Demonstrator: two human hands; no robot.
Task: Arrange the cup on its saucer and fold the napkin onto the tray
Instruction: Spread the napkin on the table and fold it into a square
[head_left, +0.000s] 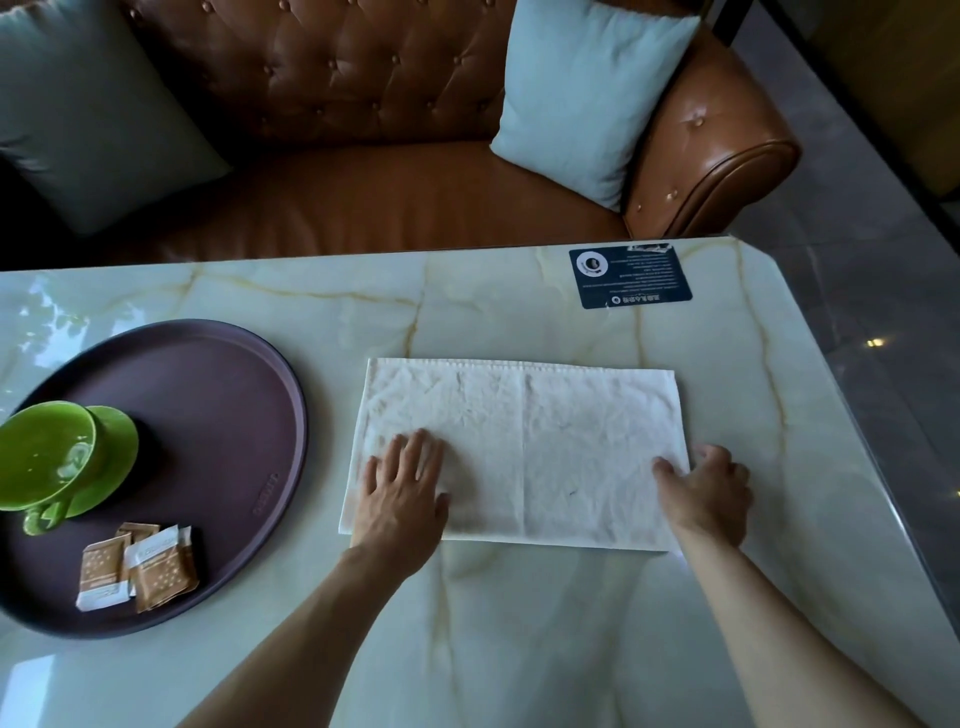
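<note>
Both of our hands are on the napkin: our left hand lies flat, fingers straight, pressing its near-left part, while our right hand curls over the right edge, thumb on top, apparently pinching that short side. It lies spread as a rectangle on the marble table between our hands, with a crease down its middle. We judge it soft, light and limp, likely to sag or slide on the glossy top, so it is best taken by corners or an edge and pinned while folding. Well to the left of our left hand, the tray carries the cup already on its saucer, both likely fragile, and sachets.
</note>
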